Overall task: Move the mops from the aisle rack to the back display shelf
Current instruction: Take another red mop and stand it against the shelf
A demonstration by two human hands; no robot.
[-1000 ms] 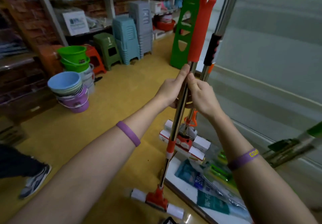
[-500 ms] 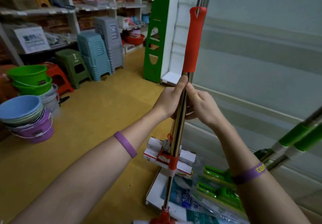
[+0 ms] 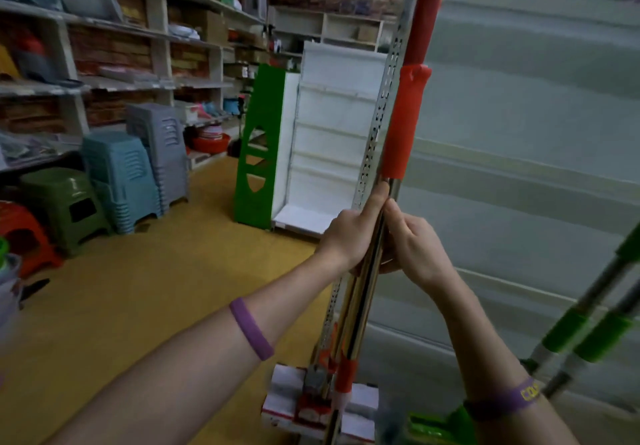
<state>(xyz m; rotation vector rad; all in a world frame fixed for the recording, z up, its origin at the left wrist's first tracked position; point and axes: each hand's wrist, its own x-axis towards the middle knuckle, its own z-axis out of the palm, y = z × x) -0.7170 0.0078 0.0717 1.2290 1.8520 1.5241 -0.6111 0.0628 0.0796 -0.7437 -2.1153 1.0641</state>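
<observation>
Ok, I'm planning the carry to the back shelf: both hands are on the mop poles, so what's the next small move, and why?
Probably lift the bundle straight up a little before walking. The left hand and right hand clasp the metal poles just below the orange grips, and the mop heads hang low near the yellow floor, beside the green mops, so they could snag.

Both forearms extend forward and upward, bare, converging at centre. Left hand (image 3: 349,233) and right hand (image 3: 412,243) are closed side by side at the same height, fingers wrapped, palms facing each other. Left thumb points straight up. A purple band circles each forearm, the right one lettered.
</observation>
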